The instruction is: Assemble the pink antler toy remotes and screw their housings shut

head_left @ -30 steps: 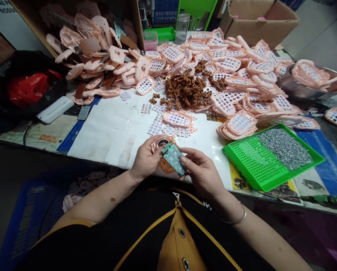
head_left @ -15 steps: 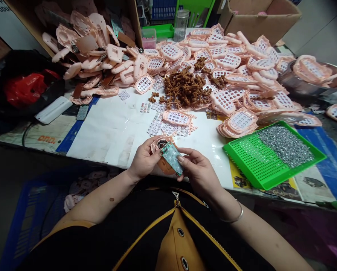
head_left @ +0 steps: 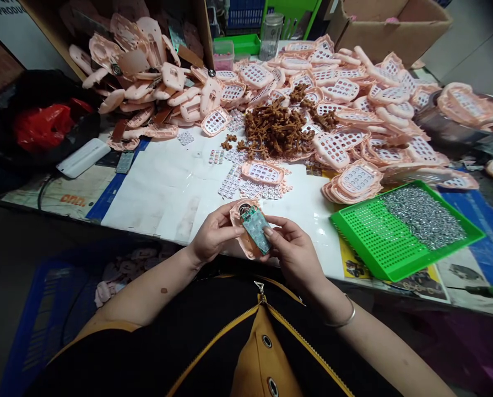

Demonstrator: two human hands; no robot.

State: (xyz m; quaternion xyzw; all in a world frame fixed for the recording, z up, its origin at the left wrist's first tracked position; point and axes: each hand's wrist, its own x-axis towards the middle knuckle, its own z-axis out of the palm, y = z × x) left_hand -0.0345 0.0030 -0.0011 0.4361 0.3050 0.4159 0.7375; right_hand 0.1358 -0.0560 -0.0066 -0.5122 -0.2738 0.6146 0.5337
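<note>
Green circuit board (head_left: 255,227), rectangular, grey-blotched, pinched by right hand (head_left: 296,252), hollow pink shell (head_left: 245,243), gripped by left hand (head_left: 208,236), left of green tray (head_left: 366,227) on my feed.

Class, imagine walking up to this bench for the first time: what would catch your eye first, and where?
The bright green tray at the right, partly filled with metal pieces, would probably draw the eye first. Farther back, a brown heap stands out against pale pink shells. Front and centre, the left hand holds a shell and the right hand a circuit board.
</note>
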